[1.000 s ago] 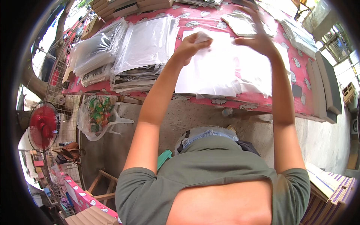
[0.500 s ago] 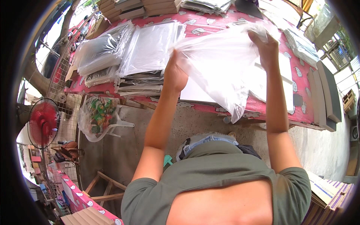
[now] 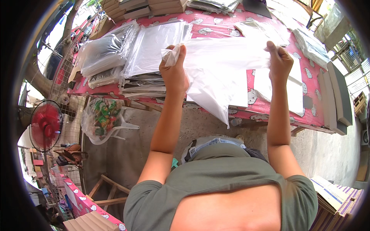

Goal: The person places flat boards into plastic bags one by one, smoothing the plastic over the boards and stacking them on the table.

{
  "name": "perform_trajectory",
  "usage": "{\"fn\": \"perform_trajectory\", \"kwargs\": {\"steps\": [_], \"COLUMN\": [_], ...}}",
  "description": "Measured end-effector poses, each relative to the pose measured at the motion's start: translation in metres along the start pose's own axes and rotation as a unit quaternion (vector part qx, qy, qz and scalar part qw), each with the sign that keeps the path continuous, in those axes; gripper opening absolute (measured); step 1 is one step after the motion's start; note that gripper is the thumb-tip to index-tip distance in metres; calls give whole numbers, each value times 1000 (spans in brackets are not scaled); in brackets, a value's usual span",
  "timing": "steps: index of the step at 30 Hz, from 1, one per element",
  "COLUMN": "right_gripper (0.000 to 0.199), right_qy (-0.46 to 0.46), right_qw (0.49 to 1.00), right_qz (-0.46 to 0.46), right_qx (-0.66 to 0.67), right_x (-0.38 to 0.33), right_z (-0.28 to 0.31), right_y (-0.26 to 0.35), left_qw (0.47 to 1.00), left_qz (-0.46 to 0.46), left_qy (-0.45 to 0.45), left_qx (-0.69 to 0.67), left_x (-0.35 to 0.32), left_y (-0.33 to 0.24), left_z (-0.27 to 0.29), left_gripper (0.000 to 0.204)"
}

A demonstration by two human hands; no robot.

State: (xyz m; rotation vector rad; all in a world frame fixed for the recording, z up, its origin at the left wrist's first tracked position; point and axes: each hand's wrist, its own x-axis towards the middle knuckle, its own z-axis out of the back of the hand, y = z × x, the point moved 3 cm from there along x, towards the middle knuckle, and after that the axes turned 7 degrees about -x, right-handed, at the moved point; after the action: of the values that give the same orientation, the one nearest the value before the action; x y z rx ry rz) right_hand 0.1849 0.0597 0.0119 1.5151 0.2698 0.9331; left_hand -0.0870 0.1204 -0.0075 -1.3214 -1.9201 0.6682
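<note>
Whitish plastic (image 3: 210,90) dipped past the tabletop's (image 3: 252,106) front edge, gripped by its ends in the left hand (image 3: 174,69) and right hand (image 3: 280,63), not yet laid flat, above partly bare white paper (image 3: 239,90), while wrapped packs (image 3: 156,46) sat stacked toward the left edge.

An olive-green, short-sleeved cloth top (image 3: 235,169) with a broad scooped neckline fills the lower centre; faded blue denim (image 3: 211,143) shows beyond it.
</note>
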Motion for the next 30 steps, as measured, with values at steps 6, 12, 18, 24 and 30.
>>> {"fn": "perform_trajectory", "kwargs": {"steps": [6, 12, 18, 24, 30], "right_gripper": [17, 15, 9, 27, 36], "right_qy": [10, 22, 124, 690, 656], "right_qw": [992, 989, 949, 706, 749], "right_qz": [86, 82, 154, 157, 14], "right_qx": [90, -119, 244, -22, 89], "right_x": [-9, -17, -15, -69, -86], "right_z": [-11, -9, 10, -2, 27], "right_y": [23, 36, 40, 32, -32], "left_qw": [998, 997, 872, 803, 630], "left_qz": [16, 22, 243, 319, 374], "left_qy": [59, 29, 417, 432, 680], "left_qx": [29, -72, -77, -258, -25], "left_x": [-3, -6, -33, -42, -40], "left_y": [-16, -31, -50, -54, -7], "left_z": [-3, 1, 7, 23, 84], "left_gripper": [13, 17, 24, 23, 27]}}
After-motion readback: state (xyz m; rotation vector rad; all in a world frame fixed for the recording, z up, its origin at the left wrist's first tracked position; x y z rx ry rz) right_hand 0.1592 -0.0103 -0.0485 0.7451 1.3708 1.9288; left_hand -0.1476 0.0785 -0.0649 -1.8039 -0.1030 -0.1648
